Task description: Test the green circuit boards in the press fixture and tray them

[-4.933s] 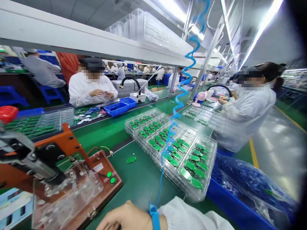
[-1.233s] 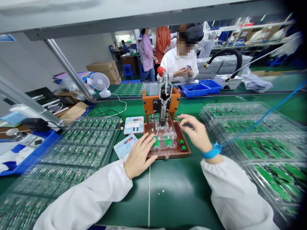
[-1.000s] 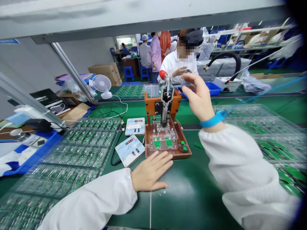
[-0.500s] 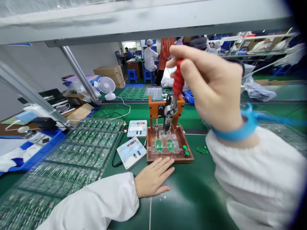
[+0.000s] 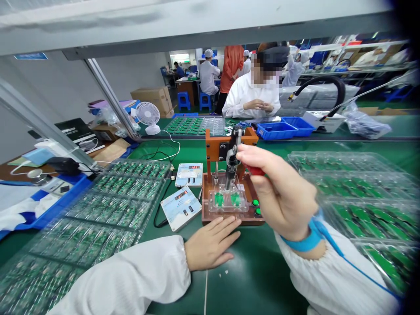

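Observation:
My right hand (image 5: 278, 188) is closed on the red handle (image 5: 254, 170) of a toggle clamp (image 5: 232, 157), most of the grip being hidden by my fingers. The clamp is mounted on an orange-framed test fixture (image 5: 214, 146) with a brown base. A clear plate (image 5: 227, 205) in the fixture shows two green circuit boards (image 5: 218, 200) beneath it. My left hand (image 5: 213, 244) lies flat, fingers stretched, its fingertips at the front edge of the base. Two green buttons (image 5: 255, 203) sit on the base's right side, partly behind my right hand.
Two white meter boxes (image 5: 181, 208) with red digits stand left of the fixture. Trays of circuit boards lie left (image 5: 108, 210) and right (image 5: 364, 205). Behind are a small fan (image 5: 148, 113), blue bins (image 5: 276, 130) and a co-worker in white (image 5: 252, 94).
My right hand has swung the red handle down and toward me, from upright to roughly level. The clear plate looks lower on the fixture. My left hand stays in place.

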{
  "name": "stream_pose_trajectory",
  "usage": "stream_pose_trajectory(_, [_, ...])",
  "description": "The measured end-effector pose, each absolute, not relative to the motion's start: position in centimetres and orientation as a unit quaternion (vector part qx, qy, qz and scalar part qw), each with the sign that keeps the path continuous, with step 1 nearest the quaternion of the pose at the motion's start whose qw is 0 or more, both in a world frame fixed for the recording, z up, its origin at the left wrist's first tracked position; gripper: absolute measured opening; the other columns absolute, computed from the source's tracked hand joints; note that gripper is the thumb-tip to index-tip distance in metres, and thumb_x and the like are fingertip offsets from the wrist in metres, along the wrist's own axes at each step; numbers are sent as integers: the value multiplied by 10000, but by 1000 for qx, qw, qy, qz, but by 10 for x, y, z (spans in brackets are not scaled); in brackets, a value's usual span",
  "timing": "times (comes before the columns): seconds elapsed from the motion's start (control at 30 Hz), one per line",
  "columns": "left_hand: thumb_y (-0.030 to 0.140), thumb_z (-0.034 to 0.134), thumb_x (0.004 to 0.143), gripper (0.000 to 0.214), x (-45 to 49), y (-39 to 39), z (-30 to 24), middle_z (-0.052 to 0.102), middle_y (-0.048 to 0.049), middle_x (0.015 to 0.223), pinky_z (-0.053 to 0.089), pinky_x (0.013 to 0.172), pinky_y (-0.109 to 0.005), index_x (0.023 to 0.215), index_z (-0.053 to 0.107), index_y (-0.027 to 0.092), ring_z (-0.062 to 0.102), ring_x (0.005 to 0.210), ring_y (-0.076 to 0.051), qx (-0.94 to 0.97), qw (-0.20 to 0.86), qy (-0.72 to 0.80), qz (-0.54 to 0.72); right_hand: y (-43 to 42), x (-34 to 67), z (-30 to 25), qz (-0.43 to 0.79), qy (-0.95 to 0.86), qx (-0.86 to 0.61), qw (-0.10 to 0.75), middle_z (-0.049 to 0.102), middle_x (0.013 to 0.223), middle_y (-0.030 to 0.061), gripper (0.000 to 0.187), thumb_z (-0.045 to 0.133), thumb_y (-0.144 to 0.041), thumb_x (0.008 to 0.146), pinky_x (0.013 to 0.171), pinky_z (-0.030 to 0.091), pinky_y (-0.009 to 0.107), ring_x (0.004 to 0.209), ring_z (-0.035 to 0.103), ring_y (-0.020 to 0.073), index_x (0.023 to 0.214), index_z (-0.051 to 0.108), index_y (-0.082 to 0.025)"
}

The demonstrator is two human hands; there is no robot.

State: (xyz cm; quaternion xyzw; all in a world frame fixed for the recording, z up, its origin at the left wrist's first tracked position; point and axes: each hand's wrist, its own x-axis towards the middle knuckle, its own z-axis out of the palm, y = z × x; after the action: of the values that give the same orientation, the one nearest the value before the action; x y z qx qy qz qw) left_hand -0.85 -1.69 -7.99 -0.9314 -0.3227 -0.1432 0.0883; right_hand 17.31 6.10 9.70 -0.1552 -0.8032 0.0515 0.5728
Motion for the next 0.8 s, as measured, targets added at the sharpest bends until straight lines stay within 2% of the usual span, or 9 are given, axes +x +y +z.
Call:
stream_pose_trajectory(0.1, [468,471,1041,555,-9,-17,-80,327,-151,1640,269,1256,-437,1453,503,98,221,1555,-288,-932,88,-323,-140,67,168,75,60,-793,-115,595,710,1240,69,376,463,-145,1021,1113,549,510,1290,623,270,1352,603,-256])
stream_pose_trajectory(0.2, [463,452,1048,549,-9,-17,-81,325,-147,1643,275,1252,-432,1458,498,102,217,1557,-285,-932,84,-324,-141,70,162,60,55,-786,-104,607,709,1233,88,376,483,-95,1002,1123,544,494,1306,612,258,1325,620,-228])
stream_pose_trajectory(0.37, [464,441,1051,543,-9,-16,-82,337,-146,1637,281,1253,-427,1455,504,106,222,1556,-277,-931,80,-325,-146,74,160,49,58,-780,-108,614,703,1250,71,426,503,-102,993,1120,544,522,1310,608,269,1374,599,-265])
stream_pose_trajectory(0.5, [431,428,1061,527,-12,-15,-71,408,-125,1604,273,1265,-428,1480,476,115,253,1547,-259,-940,69,-300,-147,75,159,42,76,-773,-94,622,658,1340,62,527,521,-80,966,1171,488,555,1353,567,277,1455,539,-278])
stream_pose_trajectory(0.57, [359,399,1069,447,-15,-14,-56,506,-105,1540,303,1260,-403,1422,531,118,308,1528,-227,-949,59,-252,-182,73,158,39,86,-770,-96,625,636,1375,55,578,522,-47,948,1185,473,554,1383,538,274,1477,515,-280])
stream_pose_trajectory(0.63, [282,404,1057,358,-20,-12,-36,644,-104,1401,403,1206,-344,1311,601,124,443,1452,-195,-941,45,-219,-254,70,157,39,98,-764,-112,628,639,1372,37,625,531,-6,924,1188,477,542,1393,527,266,1473,517,-303])
stream_pose_trajectory(0.7, [226,441,1033,277,-32,-6,-14,745,-101,1204,528,1073,-307,1214,634,144,626,1257,-185,-911,41,-233,-337,68,157,40,105,-759,-123,631,652,1353,16,665,553,27,898,1193,478,531,1386,536,257,1460,528,-329])
stream_pose_trajectory(0.8, [185,503,1006,189,-61,13,10,766,-59,974,591,883,-336,1110,662,197,709,937,-186,-847,65,-340,-404,67,157,40,116,-762,-120,626,646,1361,8,695,578,47,876,1212,460,526,1393,528,253,1458,528,-330])
